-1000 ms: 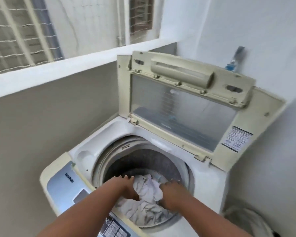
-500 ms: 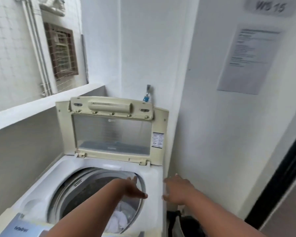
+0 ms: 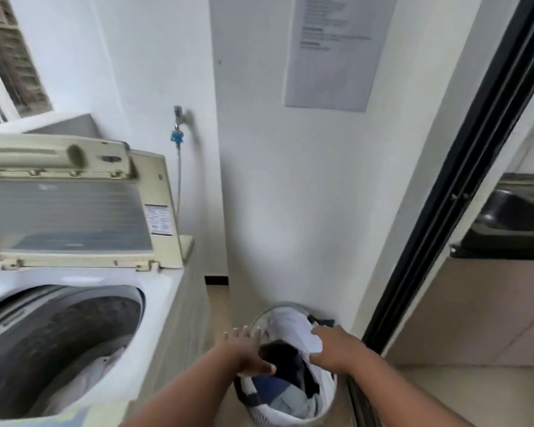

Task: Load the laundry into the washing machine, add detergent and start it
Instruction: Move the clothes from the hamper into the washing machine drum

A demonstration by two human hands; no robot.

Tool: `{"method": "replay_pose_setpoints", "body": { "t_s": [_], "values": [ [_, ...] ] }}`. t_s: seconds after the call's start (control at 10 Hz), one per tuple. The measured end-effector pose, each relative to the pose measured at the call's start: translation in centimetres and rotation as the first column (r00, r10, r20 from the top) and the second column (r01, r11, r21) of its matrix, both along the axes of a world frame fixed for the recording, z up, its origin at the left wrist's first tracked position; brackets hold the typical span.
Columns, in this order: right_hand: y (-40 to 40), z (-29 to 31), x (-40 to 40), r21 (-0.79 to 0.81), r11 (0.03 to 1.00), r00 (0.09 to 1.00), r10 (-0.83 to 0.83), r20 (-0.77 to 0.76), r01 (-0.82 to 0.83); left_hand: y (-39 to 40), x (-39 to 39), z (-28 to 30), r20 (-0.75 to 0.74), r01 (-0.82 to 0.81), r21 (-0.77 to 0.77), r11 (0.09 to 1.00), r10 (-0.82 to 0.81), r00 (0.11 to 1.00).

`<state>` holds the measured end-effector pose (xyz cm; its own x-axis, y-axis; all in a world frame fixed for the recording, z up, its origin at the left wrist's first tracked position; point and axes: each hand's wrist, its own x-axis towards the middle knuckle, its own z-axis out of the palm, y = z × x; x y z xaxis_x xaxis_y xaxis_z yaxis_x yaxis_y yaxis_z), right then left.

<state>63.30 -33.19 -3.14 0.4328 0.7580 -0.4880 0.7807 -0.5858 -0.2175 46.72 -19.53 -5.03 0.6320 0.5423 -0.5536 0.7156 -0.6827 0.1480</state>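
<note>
1. The white top-loading washing machine (image 3: 154, 291) is cut off at the left and bottom edges, so only part of its round grey drum (image 3: 59, 340) shows.
2. Its cream lid with a clear window (image 3: 74, 208) stands up open. One small sticker on it is too blurry to read.
3. Some pale cloth (image 3: 87, 377) lies low in the drum; how many pieces, I cannot tell.
4. One round white laundry basket (image 3: 327, 399) sits on the floor, just right of the machine, by the wall.
5. The basket holds a heap of clothes (image 3: 287, 380), white, black and blue. They lie over each other, so they cannot be counted.
6. Two bare hands reach into the basket.
7. The left hand (image 3: 247, 352) is spread flat with straight fingers over the dark clothes, grasping nothing.
8. The right hand (image 3: 336, 346) has its grip on a white cloth (image 3: 293, 328). Its fingertips are hidden under the cloth.
9. One sheet of paper (image 3: 333, 50) hangs on the wall, its words blurred.
</note>
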Motion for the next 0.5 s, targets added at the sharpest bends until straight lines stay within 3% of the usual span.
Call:
{"method": "replay_pose_setpoints", "body": {
  "t_s": [0.1,0.3,0.5],
  "values": [
    [-1.1,-2.8,3.1,-0.071,0.997,0.996,-0.027,-0.079,0.021,-1.3,1.9,-2.7,-0.082,0.03,-0.094,0.995,-0.038,0.996],
    [0.2,-9.0,7.8,-0.238,0.971,0.987,-0.058,-0.152,0.02,3.2,5.5,-8.4,-0.211,-0.127,-0.211,0.969,0.081,0.974],
    [3.6,-17.6,11.1,-0.413,0.908,0.967,-0.16,-0.199,0.065,8.0,10.3,-17.0,-0.302,-0.166,-0.356,0.92,0.055,0.952]
  ]
}}
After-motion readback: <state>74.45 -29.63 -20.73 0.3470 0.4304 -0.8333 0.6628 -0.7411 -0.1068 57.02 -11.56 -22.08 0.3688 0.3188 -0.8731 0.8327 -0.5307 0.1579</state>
